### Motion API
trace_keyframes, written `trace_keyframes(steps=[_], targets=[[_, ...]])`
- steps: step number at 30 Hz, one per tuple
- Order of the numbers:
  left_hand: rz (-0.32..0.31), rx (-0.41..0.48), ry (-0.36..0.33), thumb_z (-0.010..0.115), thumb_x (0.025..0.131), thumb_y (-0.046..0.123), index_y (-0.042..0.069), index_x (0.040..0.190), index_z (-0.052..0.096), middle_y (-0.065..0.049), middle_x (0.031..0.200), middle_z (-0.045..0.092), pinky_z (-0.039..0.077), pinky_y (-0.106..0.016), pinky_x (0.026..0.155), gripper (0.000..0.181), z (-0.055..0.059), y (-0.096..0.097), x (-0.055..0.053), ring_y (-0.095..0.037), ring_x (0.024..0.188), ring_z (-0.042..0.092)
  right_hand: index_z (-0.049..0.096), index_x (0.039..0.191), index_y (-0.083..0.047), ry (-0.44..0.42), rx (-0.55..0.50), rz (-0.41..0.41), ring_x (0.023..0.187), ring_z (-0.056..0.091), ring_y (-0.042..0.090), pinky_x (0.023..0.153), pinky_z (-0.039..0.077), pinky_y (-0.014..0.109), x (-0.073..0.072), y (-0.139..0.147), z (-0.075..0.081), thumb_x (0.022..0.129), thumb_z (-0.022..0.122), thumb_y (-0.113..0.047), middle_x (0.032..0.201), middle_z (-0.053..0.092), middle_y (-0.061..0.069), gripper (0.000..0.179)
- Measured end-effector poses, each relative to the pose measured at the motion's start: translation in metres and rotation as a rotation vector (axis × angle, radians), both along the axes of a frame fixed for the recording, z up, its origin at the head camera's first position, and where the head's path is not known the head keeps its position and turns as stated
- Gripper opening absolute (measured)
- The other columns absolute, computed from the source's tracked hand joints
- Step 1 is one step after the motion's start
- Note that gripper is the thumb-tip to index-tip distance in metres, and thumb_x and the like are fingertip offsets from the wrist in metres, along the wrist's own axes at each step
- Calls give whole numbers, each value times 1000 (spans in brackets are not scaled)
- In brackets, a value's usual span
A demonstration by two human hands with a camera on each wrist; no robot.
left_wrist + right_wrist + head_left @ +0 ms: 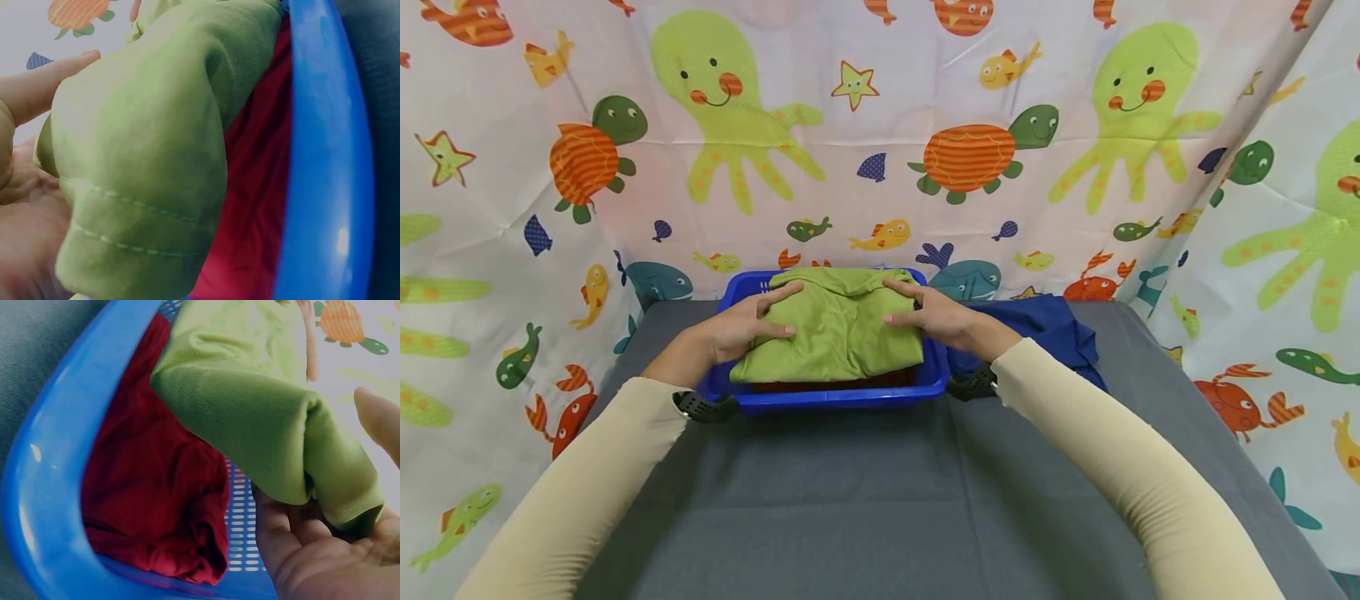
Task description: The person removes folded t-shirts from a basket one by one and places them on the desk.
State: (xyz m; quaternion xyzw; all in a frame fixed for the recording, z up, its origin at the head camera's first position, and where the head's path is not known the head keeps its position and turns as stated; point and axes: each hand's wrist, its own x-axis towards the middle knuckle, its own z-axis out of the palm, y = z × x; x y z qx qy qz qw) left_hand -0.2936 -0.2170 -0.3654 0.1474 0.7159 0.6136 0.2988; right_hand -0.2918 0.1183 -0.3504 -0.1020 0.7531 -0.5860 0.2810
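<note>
- Two-handed grip on folded green cloth (842, 333), clasped at opposite ends: left hand (733, 327) toward left side of blue basket (842, 402), right hand (947, 318) toward its right side.
- Over the basket, above red cloth (150, 487) inside; resting or lifted, cannot tell.
- Navy cloth (1048, 333) just right of basket, on grey counter (850, 508).
- Probably light, soft, limp, hardly fragile; prone to sagging or unfolding if held by one layer.
- Best held at both ends, all layers together, supported from below.

Up on the head, one camera gazes forward and down; right in close, the two wrist cameras flank the green cloth (842, 325), sharing red cloth (150, 487) and blue basket (831, 402).
</note>
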Motion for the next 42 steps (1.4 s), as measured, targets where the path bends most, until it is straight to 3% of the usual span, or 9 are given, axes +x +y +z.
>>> trace_keyframes(steps=[5, 9, 12, 19, 29, 35, 42], targets=[[-6, 4, 12, 60, 100, 3, 33, 164, 10, -12, 168, 12, 58, -27, 85, 87, 12, 3, 1, -7, 106, 67, 18, 163, -33, 9, -29, 5, 135, 52, 27, 112, 45, 46, -1, 5, 10, 103, 59, -15, 169, 18, 6, 75], [-9, 20, 13, 60, 100, 3, 35, 164, 12, -12, 167, 19, 59, -27, 84, 86, 19, 6, 2, -8, 105, 68, 15, 163, -32, 11, -54, 16, 128, 57, 23, 98, 54, 35, 0, 10, 20, 104, 57, -14, 166, 27, 7, 75], [-10, 38, 10, 60, 100, 3, 35, 163, 12, -12, 165, 22, 59, -27, 84, 85, 22, 8, 3, -8, 105, 68, 14, 164, -32, 22, -64, 30, 127, 56, 24, 91, 56, 30, 2, 14, 24, 103, 57, -11, 167, 23, 7, 77], [-45, 69, 23, 59, 100, 2, 33, 164, 10, -14, 163, 27, 60, -28, 86, 87, 26, 12, 10, -8, 107, 69, 14, 163, -33, 41, -66, 63, 136, 51, 30, 95, 55, 32, 7, 23, 29, 100, 60, -4, 168, 17, 5, 83], [-75, 74, 40, 59, 100, 1, 34, 164, 9, -14, 165, 24, 60, -29, 87, 87, 30, 26, 17, -9, 111, 67, 15, 163, -33, 55, -60, 57, 130, 55, 26, 91, 57, 32, 16, 40, 33, 101, 60, -6, 166, 25, 9, 82], [-89, 57, 69, 60, 100, 3, 35, 164, 9, -10, 170, 4, 59, -28, 86, 87, 32, 35, 19, -8, 110, 66, 14, 164, -32, 71, -50, 59, 134, 52, 27, 92, 57, 30, 21, 53, 36, 101, 59, -6, 167, 22, 9, 81], [-96, 118, 16, 58, 99, -3, 37, 163, 11, -13, 163, 26, 60, -30, 87, 89, 34, 47, 23, -11, 110, 68, 11, 164, -31, 106, -18, 85, 131, 54, 25, 94, 57, 31, 26, 66, 40, 101, 61, -8, 167, 20, 10, 83]])
